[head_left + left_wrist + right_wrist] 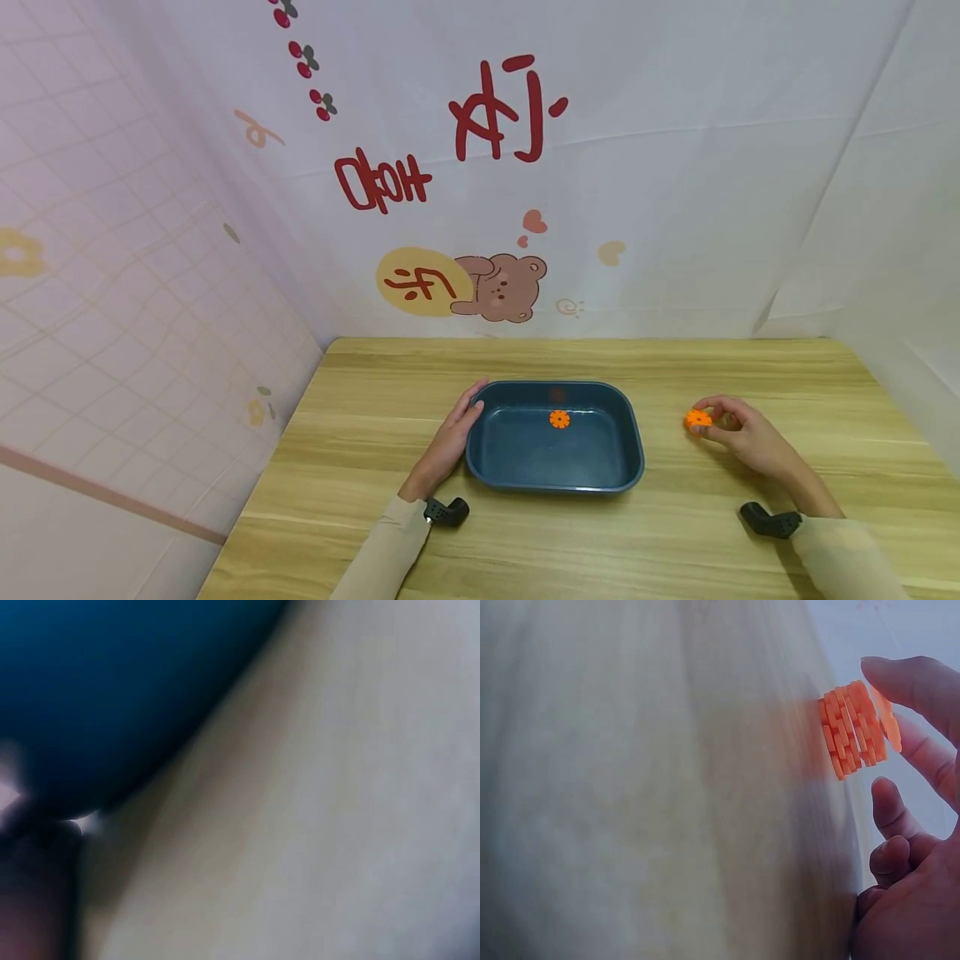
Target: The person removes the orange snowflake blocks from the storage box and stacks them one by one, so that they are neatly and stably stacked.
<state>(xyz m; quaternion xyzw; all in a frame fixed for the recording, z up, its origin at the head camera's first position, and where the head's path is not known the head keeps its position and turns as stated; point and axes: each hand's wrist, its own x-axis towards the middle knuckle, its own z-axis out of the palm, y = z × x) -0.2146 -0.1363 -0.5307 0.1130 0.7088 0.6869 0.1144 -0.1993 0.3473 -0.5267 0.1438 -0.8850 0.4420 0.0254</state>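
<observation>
A dark blue rectangular tray [555, 479] with rounded corners stands on the table. One orange notched disc [559, 419] lies inside it, toward the back. My left hand [447, 437] holds the tray's left wall at the back corner, thumb over the rim and fingers along the outside. To the right of the tray, my right hand [750, 437] is at a stack of orange notched discs [851, 731]. Its thumb and fingertips pinch the top disc [886, 720], which sits tilted away from the stack. In the left wrist view only the blurred tray wall [112, 690] shows clearly.
The wood-grain table [525, 550] meets a white printed cloth wall [660, 183] at the back. More cloth hangs at the left and right. A black wrist camera [447, 512] sits on the left wrist, another black camera [770, 522] on the right.
</observation>
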